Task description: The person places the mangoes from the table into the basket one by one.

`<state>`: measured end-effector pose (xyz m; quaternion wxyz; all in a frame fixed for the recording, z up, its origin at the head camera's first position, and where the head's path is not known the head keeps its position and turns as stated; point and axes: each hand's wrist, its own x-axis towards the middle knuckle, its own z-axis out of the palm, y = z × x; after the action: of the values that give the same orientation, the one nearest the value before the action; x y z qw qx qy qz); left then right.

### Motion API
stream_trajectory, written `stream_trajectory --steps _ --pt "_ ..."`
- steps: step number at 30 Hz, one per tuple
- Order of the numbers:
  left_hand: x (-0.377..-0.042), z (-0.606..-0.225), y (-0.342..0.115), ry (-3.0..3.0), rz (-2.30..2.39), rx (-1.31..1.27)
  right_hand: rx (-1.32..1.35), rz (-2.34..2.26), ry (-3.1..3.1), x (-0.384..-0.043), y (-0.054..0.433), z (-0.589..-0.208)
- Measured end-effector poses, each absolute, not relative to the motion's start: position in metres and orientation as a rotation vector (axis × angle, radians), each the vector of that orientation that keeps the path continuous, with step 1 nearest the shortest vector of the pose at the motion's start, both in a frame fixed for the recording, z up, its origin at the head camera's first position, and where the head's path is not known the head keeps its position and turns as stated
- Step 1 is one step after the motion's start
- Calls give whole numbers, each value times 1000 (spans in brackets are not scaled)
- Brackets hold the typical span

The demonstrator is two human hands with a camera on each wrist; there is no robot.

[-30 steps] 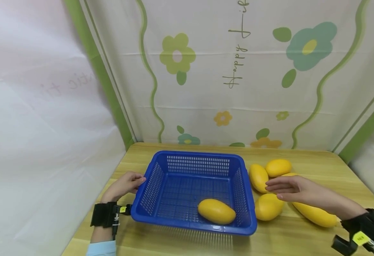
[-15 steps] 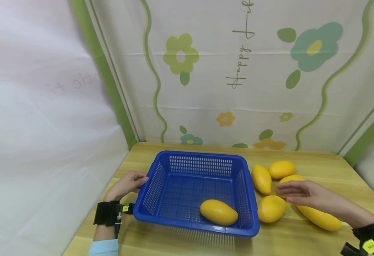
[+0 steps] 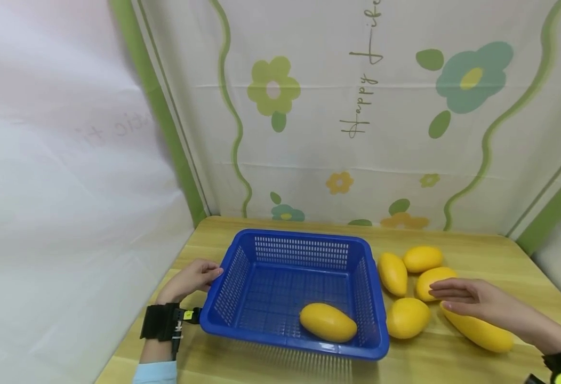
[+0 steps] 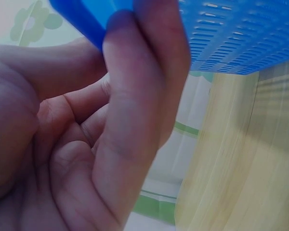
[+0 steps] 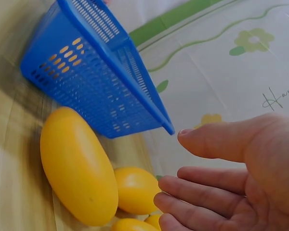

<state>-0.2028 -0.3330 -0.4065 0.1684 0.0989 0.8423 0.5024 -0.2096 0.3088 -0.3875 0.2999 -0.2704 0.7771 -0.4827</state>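
Observation:
A blue plastic basket (image 3: 287, 343) with slotted sides stands on the table, and one yellow mango (image 3: 328, 322) lies in its near right corner. On the basket's left rim my left hand (image 3: 189, 280) pinches the edge between thumb and fingers; in the left wrist view, the fingers (image 4: 135, 91) curl at the blue rim. Several more mangoes lie right of the basket, among them a round one (image 3: 408, 318) and a longer one (image 3: 482, 332). My right hand (image 3: 484, 304) is over these with fingers loosely extended and holds nothing. The right wrist view shows a large mango (image 5: 79, 166) beside the fingertips.
The wooden table (image 3: 434, 368) ends at a white cloth wall (image 3: 309, 138) printed with flowers at the back. Cloth walls also close off the left and right sides. The basket's right wall stands close beside two of the mangoes.
My right hand has drawn away to the right over the mangoes, uncovering more of the middle one. The left hand keeps its hold on the rim; the view has shifted slightly.

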Motion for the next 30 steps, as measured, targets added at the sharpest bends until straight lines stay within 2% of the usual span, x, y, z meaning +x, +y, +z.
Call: stream_trajectory --steps 8,16,30 --pt "-206 -405 -333 2382 1434 291 -714 -1124 2328 -208 318 -390" --pt "-210 -404 -330 2387 1426 287 -526 -869 2607 -213 336 -393" --pt "-208 -402 -331 2360 1453 308 -287 -920 2388 -220 365 -411"
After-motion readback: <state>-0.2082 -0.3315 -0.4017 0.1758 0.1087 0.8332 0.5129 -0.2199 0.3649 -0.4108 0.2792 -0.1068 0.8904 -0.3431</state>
